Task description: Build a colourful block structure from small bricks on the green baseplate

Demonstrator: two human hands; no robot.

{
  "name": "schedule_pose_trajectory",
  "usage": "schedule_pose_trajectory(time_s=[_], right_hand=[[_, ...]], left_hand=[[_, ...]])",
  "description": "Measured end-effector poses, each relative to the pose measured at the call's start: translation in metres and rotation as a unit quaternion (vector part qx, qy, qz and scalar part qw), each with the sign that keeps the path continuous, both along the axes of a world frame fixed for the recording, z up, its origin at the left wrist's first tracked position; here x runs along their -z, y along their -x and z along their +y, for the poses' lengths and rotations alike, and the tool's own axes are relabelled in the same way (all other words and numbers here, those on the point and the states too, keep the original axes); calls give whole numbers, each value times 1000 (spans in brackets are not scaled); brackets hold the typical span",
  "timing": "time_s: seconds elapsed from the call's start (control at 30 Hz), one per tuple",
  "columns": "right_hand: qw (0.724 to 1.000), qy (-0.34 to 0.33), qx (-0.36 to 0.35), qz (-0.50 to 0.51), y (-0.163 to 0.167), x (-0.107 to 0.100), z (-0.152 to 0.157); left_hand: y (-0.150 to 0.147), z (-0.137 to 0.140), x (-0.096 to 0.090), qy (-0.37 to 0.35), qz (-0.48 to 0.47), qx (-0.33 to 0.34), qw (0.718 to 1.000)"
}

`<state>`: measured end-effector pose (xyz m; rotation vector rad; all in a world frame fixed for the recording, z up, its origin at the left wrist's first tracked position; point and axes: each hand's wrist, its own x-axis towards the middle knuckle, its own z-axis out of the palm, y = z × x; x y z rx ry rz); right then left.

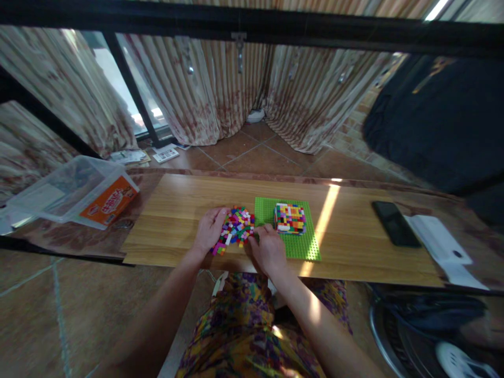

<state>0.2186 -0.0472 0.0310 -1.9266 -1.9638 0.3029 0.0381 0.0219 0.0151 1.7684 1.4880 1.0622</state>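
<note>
A heap of small loose building bricks [237,226] in many colours lies on the wooden board. Along its left side rests my left hand [208,231], open, with the fingers stretched out and touching the bricks. My right hand [270,249] is at the heap's right edge, over the left part of a green studded baseplate [301,249]. Its fingers are bent in towards the thumb; whatever lies between them is too small to make out. On the baseplate, just beyond my right hand, stands a block-shaped build of mixed-colour bricks [290,218].
The wooden board [354,252] spans a low table. At the left is a clear plastic tub [74,184] with an orange label. To the right lie a black phone [396,223] and a white box-like item [439,241]. Curtains [220,94] hang behind.
</note>
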Motion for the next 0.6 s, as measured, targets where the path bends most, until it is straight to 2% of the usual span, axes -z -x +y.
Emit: schedule_pose_trajectory(time_s=[0.2,0.33,0.43,0.6], right_hand=[[1000,-15,-6,16,3,4,1],[993,-32,3,113,-2,3,-2],[974,-49,16,220,-12,-1,-11],[927,-96,81,354,-45,-4,-31]], left_hand=[[1,0,0,-10,7,14,1000],[0,0,-1,-13,10,14,1000],[0,0,-3,-6,11,6,1000],[0,-1,-5,1,7,4,1000]])
